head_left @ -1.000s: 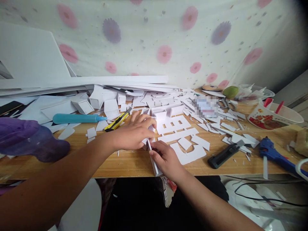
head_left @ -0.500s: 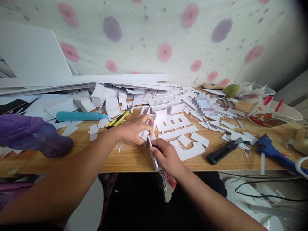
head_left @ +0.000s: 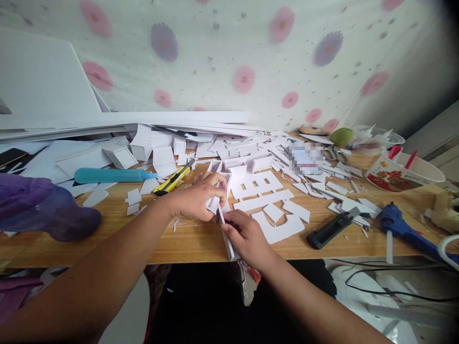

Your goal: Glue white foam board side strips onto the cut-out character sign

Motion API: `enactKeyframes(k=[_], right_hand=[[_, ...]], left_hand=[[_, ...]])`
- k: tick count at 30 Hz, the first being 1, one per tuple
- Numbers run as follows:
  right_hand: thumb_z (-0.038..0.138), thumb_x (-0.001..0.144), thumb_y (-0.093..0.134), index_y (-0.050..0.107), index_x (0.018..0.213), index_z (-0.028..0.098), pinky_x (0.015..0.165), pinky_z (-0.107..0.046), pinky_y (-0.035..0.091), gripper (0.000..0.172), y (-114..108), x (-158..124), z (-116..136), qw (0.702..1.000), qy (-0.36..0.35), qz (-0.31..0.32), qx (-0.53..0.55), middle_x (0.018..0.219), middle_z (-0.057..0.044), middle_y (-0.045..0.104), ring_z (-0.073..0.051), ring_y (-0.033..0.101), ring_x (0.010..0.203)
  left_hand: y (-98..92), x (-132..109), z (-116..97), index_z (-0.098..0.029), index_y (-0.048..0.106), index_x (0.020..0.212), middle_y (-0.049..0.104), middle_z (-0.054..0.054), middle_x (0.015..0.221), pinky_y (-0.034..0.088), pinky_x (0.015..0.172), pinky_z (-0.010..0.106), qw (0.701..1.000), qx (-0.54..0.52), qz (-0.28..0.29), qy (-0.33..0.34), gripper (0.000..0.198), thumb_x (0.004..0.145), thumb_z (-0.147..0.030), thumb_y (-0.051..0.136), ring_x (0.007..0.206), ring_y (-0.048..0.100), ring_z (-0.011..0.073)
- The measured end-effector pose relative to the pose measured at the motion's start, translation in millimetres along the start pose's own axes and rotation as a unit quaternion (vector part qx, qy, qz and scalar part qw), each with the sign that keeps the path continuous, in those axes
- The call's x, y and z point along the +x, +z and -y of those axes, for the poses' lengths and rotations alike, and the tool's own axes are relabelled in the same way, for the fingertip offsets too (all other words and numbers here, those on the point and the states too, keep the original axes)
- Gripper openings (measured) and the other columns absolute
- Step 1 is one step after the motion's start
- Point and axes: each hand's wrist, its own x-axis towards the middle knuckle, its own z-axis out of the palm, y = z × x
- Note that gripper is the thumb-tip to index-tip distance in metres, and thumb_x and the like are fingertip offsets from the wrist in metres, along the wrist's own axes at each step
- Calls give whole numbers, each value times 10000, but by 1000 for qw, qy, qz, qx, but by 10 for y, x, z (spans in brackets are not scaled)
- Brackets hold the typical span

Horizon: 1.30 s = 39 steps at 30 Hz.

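Between my hands stands a white foam-board model (head_left: 226, 241) with thin upright walls, near the table's front edge. My left hand (head_left: 201, 195) is closed on the model's left part, fingers curled over its wall. From the right, my right hand (head_left: 247, 235) pinches the long front wall, thumb on the near side and fingers behind it. My palms hide part of the joint between the pieces. Beside my right hand lie flat white cut-outs (head_left: 260, 187), some with square window holes. A yellow utility knife (head_left: 174, 178) rests behind my left wrist.
A black cutter (head_left: 332, 229) and a blue glue gun (head_left: 405, 231) lie at the right, near a paper bowl (head_left: 401, 172). White scraps cover the back. At the left are a teal tube (head_left: 111, 175) and a purple bottle (head_left: 53, 205). Scissors (head_left: 336, 154) lie at the back right.
The view has shifted slightly, so the table appears a little lower and to the left. Both hands keep nearly the same hold on the foam-board model.
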Motion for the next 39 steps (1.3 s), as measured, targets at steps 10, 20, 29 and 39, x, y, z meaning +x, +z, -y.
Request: enactKeyframes(k=[10, 20, 29, 39], right_hand=[[306, 938, 515, 678, 1023, 198, 771, -306, 447, 213, 13, -1, -20, 1000, -1, -7, -1, 911, -48, 659, -190, 593, 844], [313, 923, 526, 662, 1157, 182, 800, -337, 467, 301, 14, -7, -25, 1000, 1, -13, 14, 959, -75, 693, -211, 616, 882], [333, 915, 513, 633, 1252, 156, 806, -360, 478, 399, 12, -7, -18, 1000, 11, -8, 23, 950, -96, 678, -223, 618, 865], [330, 925, 515, 640, 1250, 204, 792, -336, 481, 371, 15, 1, -43, 1000, 1, -5, 23, 917, -66, 655, -207, 614, 855]], left_hand=[[75, -100, 5, -299, 634, 1035, 342, 29, 1389, 235, 1112, 542, 996, 17, -88, -15, 492, 586, -102, 655, 1328, 305, 317], [561, -388, 6, -215, 582, 978, 627, 38, 964, 505, 863, 404, 918, -161, -308, -191, 396, 630, -291, 753, 906, 605, 226], [714, -420, -24, -202, 629, 839, 699, 6, 801, 526, 707, 298, 893, -279, -278, -218, 190, 736, -346, 696, 741, 652, 178], [746, -433, -47, -204, 618, 840, 715, 16, 819, 545, 733, 310, 883, -305, -279, -221, 191, 728, -338, 696, 770, 675, 189]])
